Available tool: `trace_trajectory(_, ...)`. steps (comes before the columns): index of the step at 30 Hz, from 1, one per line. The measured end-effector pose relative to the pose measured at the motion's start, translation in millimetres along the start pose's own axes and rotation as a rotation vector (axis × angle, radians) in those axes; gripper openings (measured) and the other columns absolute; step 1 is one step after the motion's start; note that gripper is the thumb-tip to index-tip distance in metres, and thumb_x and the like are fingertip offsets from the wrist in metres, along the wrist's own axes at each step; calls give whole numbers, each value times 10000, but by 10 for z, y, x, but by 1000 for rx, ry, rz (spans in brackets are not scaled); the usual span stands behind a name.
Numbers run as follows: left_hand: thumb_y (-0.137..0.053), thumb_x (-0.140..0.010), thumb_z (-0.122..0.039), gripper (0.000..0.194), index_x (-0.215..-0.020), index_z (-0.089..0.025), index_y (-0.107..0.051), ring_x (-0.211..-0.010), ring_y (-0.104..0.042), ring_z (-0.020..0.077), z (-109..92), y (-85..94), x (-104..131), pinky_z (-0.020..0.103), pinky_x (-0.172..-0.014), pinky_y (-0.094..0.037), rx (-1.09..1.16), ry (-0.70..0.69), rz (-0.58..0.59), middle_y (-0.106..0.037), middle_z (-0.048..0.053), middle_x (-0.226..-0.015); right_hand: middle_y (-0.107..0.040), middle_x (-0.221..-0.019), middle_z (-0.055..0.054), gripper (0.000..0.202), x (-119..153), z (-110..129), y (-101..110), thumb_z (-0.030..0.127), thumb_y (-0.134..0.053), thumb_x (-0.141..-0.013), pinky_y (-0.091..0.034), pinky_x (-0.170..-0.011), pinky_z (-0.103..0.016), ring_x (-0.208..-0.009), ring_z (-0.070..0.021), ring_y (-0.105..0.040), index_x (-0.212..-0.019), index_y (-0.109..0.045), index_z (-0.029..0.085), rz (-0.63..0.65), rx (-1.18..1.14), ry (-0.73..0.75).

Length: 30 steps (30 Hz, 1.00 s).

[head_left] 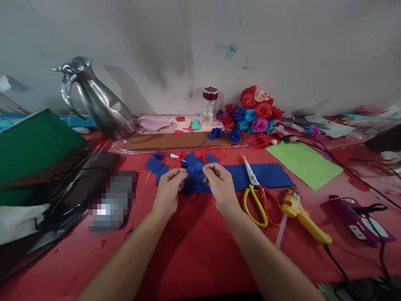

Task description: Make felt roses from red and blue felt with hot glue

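Between my two hands is a small piece of blue crepe paper (pixel 196 167), pinched at both sides. My left hand (pixel 168 186) has thumb and forefinger closed on its left edge. On the other side my right hand (pixel 219 184) grips it the same way. A long blue paper strip (pixel 266 175) lies flat beneath and to the right. Cut blue paper pieces (pixel 154 164) and red scraps are scattered just behind my hands, with a white marker (pixel 174 156) among them. Scissors (pixel 258 192) with one yellow and one red handle rest right of my right hand, their blades over the strip.
A yellow glue gun (pixel 305 215) and a purple power strip (pixel 361 219) with cords are at right, near a green sheet (pixel 307 163). Paper roses (pixel 261 110), a lidded glass bottle (pixel 209 106) and a steel jug (pixel 100 100) stand behind. A phone (pixel 114 200) lies left.
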<state>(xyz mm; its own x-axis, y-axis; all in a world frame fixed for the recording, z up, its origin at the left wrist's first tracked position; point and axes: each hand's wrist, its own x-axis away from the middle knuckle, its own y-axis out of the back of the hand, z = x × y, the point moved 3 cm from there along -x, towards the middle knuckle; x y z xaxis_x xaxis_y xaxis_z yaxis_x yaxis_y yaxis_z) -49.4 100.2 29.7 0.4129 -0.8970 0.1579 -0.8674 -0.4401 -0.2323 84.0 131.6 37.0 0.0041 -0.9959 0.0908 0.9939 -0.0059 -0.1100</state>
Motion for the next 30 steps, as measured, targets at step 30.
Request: trace_trajectory(30, -874, -545, -348, 342, -649, -157, -610, -435, -301, 27, 28, -93, 66, 177, -416, -245, 189, 158, 183, -455, -71, -539, -560, -573, 63, 260, 67, -91, -142, 384, -772, -571, -400, -573, -232, -549, -87, -502, -630, -607, 192, 154, -339, -209)
